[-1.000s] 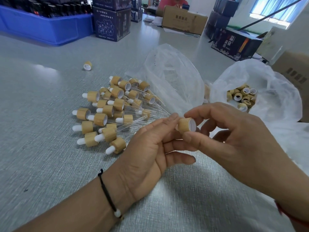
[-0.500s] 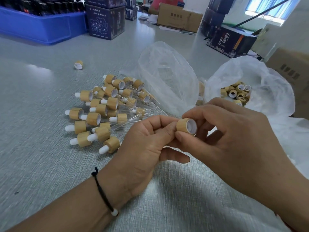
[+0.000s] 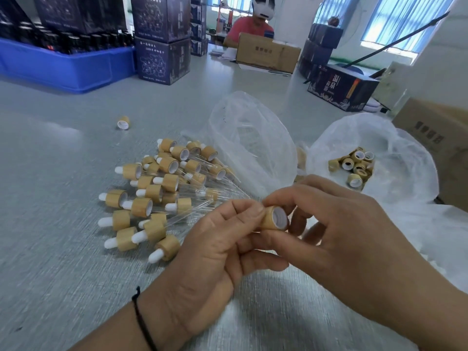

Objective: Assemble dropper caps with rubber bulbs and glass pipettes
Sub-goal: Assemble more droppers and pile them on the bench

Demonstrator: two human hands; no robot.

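Pinching bamboo cap (image 3: 274, 219): right hand (image 3: 349, 231) fingers | left hand (image 3: 212, 249) fingers curled against it | finished droppers (image 3: 157, 193) at ten o'clock

A wide grey counter (image 3: 63, 198) stretches back through a bright workroom. On its far left sits a blue plastic crate (image 3: 63, 69) filled with dark bottles. Dark blue printed cartons (image 3: 162, 41) are stacked beside it. Brown cardboard boxes (image 3: 268, 53) sit further back. Daylight comes through blue-tinted windows (image 3: 405, 21) in the white wall on the right.
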